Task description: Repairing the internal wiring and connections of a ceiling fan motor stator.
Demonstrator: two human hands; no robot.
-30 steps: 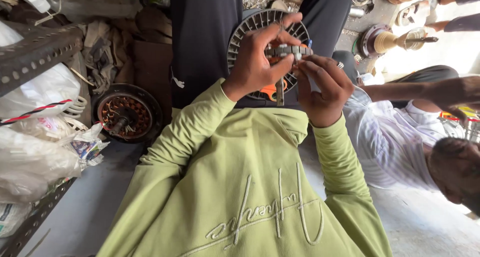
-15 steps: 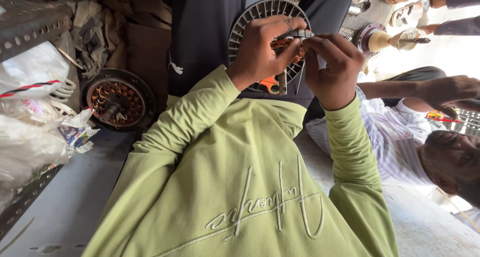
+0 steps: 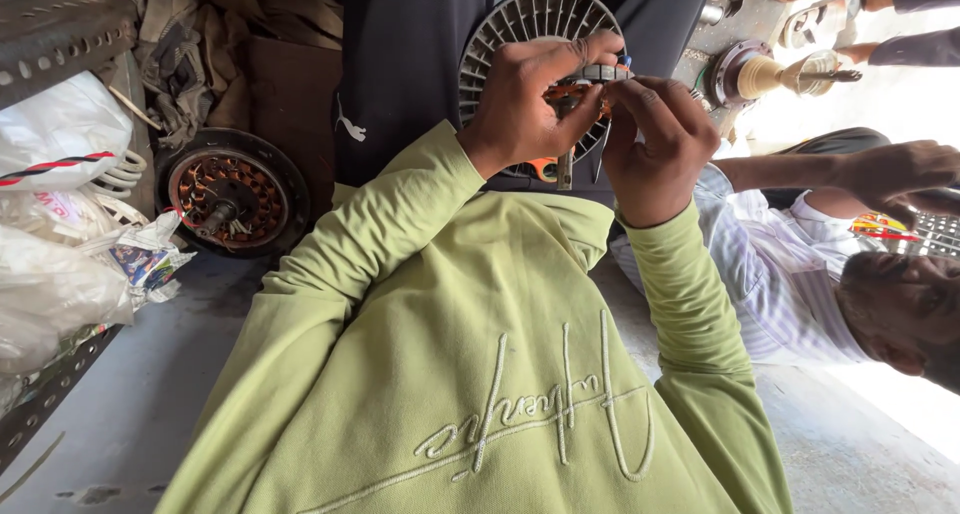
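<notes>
A round grey finned motor part [image 3: 520, 24] with copper windings rests on my lap against dark trousers. My left hand [image 3: 520, 104] is curled over its rim, thumb and fingers gripping it. My right hand [image 3: 655, 144] is beside the left, fingertips pinching a small grey piece [image 3: 605, 72] at the rim. An orange-handled tool [image 3: 545, 169] shows just beneath my hands, partly hidden. Both sleeves are light green.
A dark round stator with copper coils [image 3: 232, 192] lies on the floor at left, beside plastic bags [image 3: 60, 274] and a perforated metal bar [image 3: 60, 44]. Another person in a striped shirt [image 3: 790, 264] sits at right. More motor parts [image 3: 770, 74] lie at top right.
The view has shifted slightly. Both hands stay on the finned motor part, and my right fingers have closed in on the small grey piece at the rim.
</notes>
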